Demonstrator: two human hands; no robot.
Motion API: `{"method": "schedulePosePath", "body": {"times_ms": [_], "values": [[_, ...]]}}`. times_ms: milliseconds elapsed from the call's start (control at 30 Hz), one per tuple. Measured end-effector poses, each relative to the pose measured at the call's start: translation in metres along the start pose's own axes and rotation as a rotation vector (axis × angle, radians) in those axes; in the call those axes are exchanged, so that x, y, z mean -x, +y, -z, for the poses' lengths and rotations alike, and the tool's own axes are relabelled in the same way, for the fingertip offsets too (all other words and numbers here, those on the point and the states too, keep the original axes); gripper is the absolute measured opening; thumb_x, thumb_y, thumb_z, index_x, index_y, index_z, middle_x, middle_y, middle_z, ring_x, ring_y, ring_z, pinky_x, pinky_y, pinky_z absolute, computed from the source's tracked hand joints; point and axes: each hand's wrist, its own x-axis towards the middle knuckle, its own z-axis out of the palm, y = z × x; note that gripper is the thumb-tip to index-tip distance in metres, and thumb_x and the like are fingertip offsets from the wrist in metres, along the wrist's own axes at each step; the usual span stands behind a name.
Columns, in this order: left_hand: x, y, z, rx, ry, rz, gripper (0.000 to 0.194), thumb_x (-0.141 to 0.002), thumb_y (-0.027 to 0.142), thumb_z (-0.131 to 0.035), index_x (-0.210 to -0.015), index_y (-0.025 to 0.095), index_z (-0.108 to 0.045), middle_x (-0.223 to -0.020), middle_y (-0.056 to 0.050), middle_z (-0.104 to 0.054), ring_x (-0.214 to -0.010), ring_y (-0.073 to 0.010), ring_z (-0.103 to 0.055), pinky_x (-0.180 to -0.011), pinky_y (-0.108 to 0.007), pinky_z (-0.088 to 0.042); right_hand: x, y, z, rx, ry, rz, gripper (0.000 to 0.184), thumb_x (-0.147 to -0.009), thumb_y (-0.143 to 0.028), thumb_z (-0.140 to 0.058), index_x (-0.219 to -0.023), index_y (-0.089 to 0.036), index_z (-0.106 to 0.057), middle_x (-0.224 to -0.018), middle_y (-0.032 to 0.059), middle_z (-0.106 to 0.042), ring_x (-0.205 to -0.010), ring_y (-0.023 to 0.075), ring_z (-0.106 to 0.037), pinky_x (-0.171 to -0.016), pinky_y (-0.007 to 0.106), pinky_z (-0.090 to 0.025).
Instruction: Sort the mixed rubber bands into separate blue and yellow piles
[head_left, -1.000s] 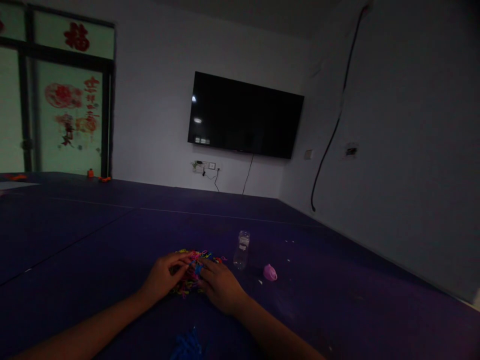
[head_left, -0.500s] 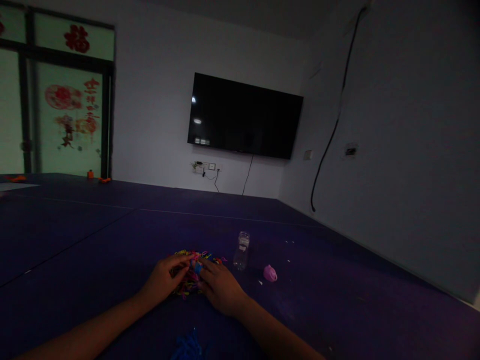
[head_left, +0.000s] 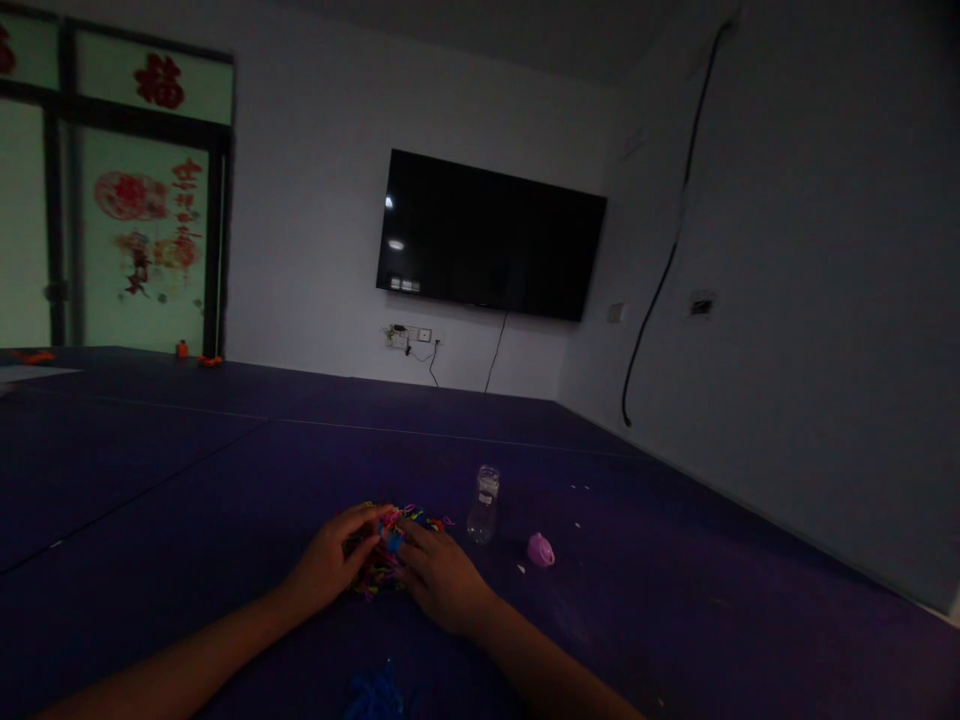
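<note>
From where I stand, the person's 2 bare hands meet over a heap of small, brightly coloured loops (head_left: 370, 584) on a dark purple surface (head_left: 697, 620). The left hand (head_left: 330, 562) comes in at the heap's left edge, its thumb and index finger curved with a gap between them; I cannot tell whether the tips grip a loop. The right hand (head_left: 448, 584) lies palm down over the heap's right side, fingers reaching toward the left ones, and whether it pinches anything I cannot tell either. In the narrow space between the 2 hands sits a small blue piece (head_left: 393, 543), too dim to name.

Just beyond the right hand stands a clear bottle (head_left: 483, 512) with a pale label. To the right of that hand lies a pink, rounded object with a small loop (head_left: 540, 550), and a white scrap (head_left: 521, 569) rests between hand and object. Nearer the person than both hands is a tangle of blue strands (head_left: 373, 692). Far beyond the hands, a dark television (head_left: 491, 235) hangs on the wall.
</note>
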Motion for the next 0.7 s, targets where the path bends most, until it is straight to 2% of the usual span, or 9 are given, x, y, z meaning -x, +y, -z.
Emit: {"method": "schedulePosePath", "body": {"times_ms": [200, 533, 700], "values": [[-0.0001, 0.002, -0.0003, 0.036, 0.008, -0.008, 0.036, -0.081, 0.019, -0.043, -0.114, 0.024, -0.059, -0.111, -0.006, -0.064, -0.102, -0.0201, -0.058, -0.091, -0.034, -0.046, 0.0002, 0.0003, 0.0006, 0.008, 0.007, 0.0, 0.027, -0.089, -0.025, -0.042, -0.114, -0.02, -0.052, -0.134, 0.0075, -0.043, -0.116, 0.0203, -0.045, -0.095, 0.034, -0.037], [0.0007, 0.0009, -0.0014, 0.071, 0.006, 0.017, 0.034, -0.08, 0.019, -0.044, -0.109, 0.023, -0.061, -0.104, -0.005, -0.066, -0.091, -0.0177, -0.063, -0.078, -0.028, -0.052, 0.0, 0.0013, -0.0021, 0.013, 0.025, 0.011, 0.024, -0.089, -0.025, -0.042, -0.109, -0.02, -0.055, -0.132, 0.0072, -0.045, -0.113, 0.0194, -0.047, -0.095, 0.033, -0.038], [0.0, 0.0028, 0.0002, 0.05, 0.012, 0.008, 0.034, -0.078, 0.018, -0.045, -0.106, 0.024, -0.063, -0.105, -0.004, -0.066, -0.094, -0.0184, -0.062, -0.082, -0.03, -0.05, -0.0009, -0.0001, -0.001, 0.024, 0.013, 0.014, 0.024, -0.089, -0.024, -0.043, -0.109, -0.02, -0.055, -0.131, 0.0071, -0.046, -0.11, 0.0192, -0.05, -0.093, 0.033, -0.039]]}}
